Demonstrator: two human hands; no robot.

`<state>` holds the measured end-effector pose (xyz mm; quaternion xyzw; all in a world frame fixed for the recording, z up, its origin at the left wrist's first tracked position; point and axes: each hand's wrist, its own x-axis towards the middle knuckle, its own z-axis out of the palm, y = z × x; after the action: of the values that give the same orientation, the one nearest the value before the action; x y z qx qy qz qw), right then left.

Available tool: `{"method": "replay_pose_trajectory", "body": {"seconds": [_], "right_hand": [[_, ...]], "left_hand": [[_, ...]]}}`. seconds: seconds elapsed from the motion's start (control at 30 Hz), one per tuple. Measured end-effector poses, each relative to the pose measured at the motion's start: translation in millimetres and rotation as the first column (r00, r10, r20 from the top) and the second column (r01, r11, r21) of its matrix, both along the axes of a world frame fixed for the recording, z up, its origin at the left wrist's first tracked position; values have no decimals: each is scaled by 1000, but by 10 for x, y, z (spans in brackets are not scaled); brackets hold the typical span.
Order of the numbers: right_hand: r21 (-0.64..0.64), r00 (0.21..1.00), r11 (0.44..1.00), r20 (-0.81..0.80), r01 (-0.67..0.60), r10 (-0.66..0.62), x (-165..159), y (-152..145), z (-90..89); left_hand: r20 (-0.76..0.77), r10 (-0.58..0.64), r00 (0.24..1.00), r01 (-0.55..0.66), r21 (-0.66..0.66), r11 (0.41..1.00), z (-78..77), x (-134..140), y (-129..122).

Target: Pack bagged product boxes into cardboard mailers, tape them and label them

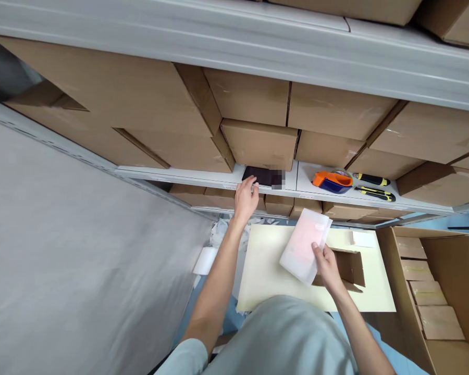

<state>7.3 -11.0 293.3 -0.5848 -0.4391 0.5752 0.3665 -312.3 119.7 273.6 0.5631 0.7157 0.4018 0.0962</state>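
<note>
My left hand (246, 199) reaches up to the shelf edge, its fingers apart at the near left corner of a dark, flat, phone-like object (258, 176). Whether the fingertips touch it I cannot tell. Over the table, my right hand (328, 266) grips the lower right side of a whitish translucent pouch (305, 245) with something flat and pink showing through. The thumb lies on top of the pouch. Partly behind the pouch and this hand stands an open small cardboard box (347, 268). A small white card or box (363, 239) lies at the table's back right.
An orange and blue tape dispenser (333, 182) and two yellow and black utility knives (375, 194) lie on the shelf (304, 182). Cardboard boxes (263, 143) fill the racks. A large open carton (453, 281) holding several small boxes stands right of the pale table (266, 271). A white roll (205, 260) is at left.
</note>
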Motion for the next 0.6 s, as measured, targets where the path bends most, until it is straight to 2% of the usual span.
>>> {"method": "replay_pose_trajectory", "body": {"seconds": [0.07,0.17,0.23,0.3,0.37,0.43,0.53,0.6], "right_hand": [[5,1000,1000,2,6,-6,10,-7,-2],[15,1000,1000,5,12,-12,41,-17,1],[30,1000,1000,11,9,-9,77,-19,4],[45,1000,999,14,-15,14,131,-16,8],[54,999,997,10,-49,49,207,-13,12],[54,996,995,2,-86,86,308,-18,16],[23,990,990,-16,-139,139,511,-51,8],[-17,985,986,-42,-167,167,675,-87,-10]], "left_hand": [[2,-1,1000,1,-7,1000,-1,-6,10],[37,-5,999,2,58,998,70,81,-105],[108,-31,994,19,110,994,115,243,-289],[227,-112,967,93,93,991,104,495,-543],[401,-218,890,239,-3,971,21,806,-829],[601,-253,758,377,-87,922,-108,1125,-1111],[790,-191,583,468,-135,873,-281,1536,-1472],[845,-129,519,461,-149,875,-340,1749,-1653]]}}
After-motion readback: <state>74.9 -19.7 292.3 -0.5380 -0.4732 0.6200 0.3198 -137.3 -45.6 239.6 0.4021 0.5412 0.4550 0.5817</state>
